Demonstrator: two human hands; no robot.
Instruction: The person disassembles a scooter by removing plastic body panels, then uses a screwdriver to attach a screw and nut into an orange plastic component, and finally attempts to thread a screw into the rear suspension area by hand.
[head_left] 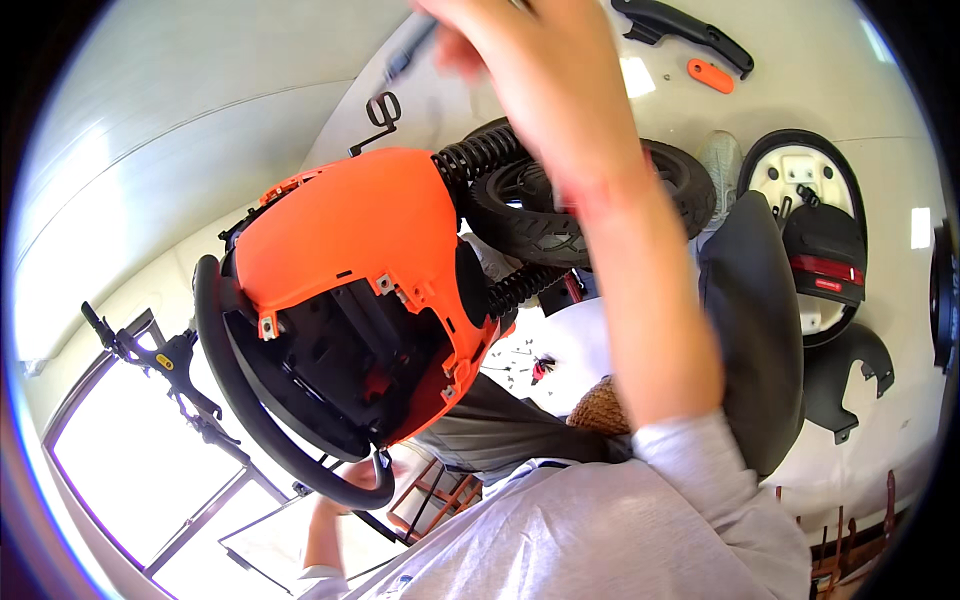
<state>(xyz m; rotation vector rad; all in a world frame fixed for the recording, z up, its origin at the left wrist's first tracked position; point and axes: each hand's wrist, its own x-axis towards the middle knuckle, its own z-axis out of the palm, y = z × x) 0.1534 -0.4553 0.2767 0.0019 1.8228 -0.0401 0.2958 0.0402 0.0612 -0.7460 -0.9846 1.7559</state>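
An orange scooter body shell (350, 215) with a dark opening in its side fills the left middle. A curved black grab rail (225, 370) runs along its edge. My left hand (358, 474) is at the lower end of this rail, partly behind it; its fingers are hidden and blurred. Raised high at the top, my right hand (500, 35) is smeared by motion, closed on a slim dark tool (408, 52) that looks like a screwdriver. My right forearm crosses in front of the tyred wheel (535, 215). Black coil springs (482, 155) stand between shell and wheel.
Small screws and a red-and-black item (542, 370) lie on the floor between my legs. At right are an upturned black-rimmed seat (800, 160) and a dark curved panel (845, 385). A black cover (690, 32) and an orange piece (711, 76) lie far off. Handlebars (170, 360) stand left.
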